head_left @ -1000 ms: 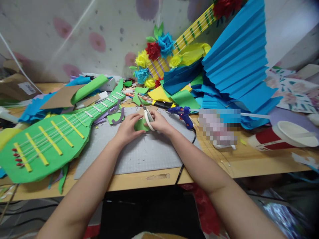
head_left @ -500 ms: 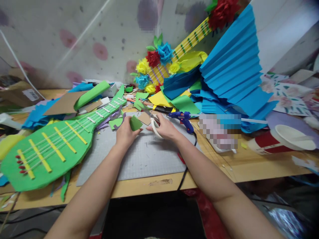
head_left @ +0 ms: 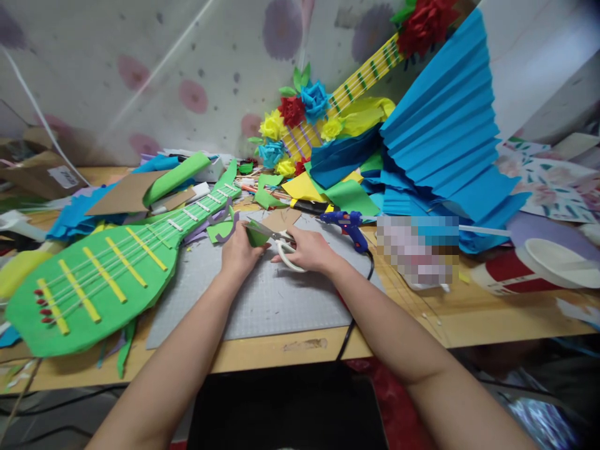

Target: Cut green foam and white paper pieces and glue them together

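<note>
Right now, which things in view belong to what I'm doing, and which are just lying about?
In use:
scissors, in the right hand
green piece, in the left hand
grey mat, beneath the hands

Untouched, apparently just lying about:
blue glue gun
green stringed instrument
pleated blue paper
red-and-white cup

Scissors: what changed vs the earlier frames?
The scissors in the right hand swung leftward: pointed away before, they now overlap the green paper in the left hand. Nothing newly grasped or let go. The glue gun and green stringed instrument stayed put.
</note>
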Motion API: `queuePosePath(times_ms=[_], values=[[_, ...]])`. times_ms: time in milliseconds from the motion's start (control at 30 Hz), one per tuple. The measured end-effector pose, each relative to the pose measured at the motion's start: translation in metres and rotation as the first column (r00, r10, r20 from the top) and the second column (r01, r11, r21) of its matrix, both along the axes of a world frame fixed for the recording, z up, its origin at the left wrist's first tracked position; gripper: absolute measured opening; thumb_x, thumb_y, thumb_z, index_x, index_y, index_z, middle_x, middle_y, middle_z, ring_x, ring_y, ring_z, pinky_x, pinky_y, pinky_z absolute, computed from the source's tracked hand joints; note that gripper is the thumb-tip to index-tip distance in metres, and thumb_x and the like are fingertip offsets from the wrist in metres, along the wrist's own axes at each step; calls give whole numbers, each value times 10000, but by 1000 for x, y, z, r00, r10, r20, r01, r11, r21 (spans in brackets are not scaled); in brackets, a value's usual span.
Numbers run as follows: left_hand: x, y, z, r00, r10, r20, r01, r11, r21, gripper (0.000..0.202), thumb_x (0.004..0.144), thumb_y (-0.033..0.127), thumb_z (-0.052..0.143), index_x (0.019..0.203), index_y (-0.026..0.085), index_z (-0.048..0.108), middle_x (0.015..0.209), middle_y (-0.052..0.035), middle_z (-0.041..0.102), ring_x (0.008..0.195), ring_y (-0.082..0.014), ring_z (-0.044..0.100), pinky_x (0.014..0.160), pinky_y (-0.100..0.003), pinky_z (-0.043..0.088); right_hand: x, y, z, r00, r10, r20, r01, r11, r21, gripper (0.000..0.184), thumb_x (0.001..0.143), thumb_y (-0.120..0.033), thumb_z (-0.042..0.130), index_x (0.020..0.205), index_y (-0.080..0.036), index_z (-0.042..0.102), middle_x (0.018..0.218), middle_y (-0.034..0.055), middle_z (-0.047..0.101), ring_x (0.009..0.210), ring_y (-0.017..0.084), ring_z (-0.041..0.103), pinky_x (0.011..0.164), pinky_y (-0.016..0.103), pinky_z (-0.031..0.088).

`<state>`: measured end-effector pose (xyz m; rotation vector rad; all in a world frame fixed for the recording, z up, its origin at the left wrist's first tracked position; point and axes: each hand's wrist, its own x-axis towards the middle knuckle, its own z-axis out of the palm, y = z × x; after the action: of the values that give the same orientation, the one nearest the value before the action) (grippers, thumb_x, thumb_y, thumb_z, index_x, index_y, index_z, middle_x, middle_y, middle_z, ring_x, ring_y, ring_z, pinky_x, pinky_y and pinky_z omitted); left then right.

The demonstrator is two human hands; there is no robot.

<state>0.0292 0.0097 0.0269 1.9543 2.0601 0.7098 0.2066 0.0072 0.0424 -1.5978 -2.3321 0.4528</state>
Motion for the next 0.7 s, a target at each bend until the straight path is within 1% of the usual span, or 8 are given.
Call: queuePosePath(times_ms=[200, 467, 533, 700], values=[[2, 1, 2, 1000, 22, -12, -22, 1000, -13, 601, 632, 450, 679, 1104, 200, 405, 1006, -100, 627, 922, -275, 617, 719, -351, 468, -2, 1, -6, 999, -20, -34, 21, 1000, 22, 535, 652, -681, 561, 887, -201, 537, 746, 24, 638, 647, 149, 553, 533, 228, 251], [1, 0, 2, 1000, 17, -10, -17, 1000, -16, 576, 628, 471, 678, 1071, 206, 421, 949, -79, 638, 884, -264, 624, 685, -331, 461, -3, 0, -5, 998, -40, -51, 39, 999, -18, 490, 652, -631, 601, 876, -200, 538, 727, 20, 626, 621, 145, 534, 531, 227, 251], [1, -1, 3, 1000, 16, -18, -16, 1000, 0, 571, 627, 473, 679, 1066, 209, 427, 945, -75, 640, 883, -258, 624, 683, -325, 459, -1, 1, -3, 998, -22, -64, 20, 999, -31, 486, 652, -621, 607, 881, -199, 532, 730, 19, 618, 622, 143, 525, 531, 225, 256], [3, -5, 6, 998, 7, -70, -3, 998, 55, 526, 639, 459, 673, 1057, 225, 453, 930, -53, 645, 875, -240, 628, 692, -309, 449, 8, 5, -3, 987, 68, -146, -80, 993, -82, 471, 663, -601, 606, 878, -196, 501, 736, 8, 587, 622, 127, 488, 547, 213, 290]])
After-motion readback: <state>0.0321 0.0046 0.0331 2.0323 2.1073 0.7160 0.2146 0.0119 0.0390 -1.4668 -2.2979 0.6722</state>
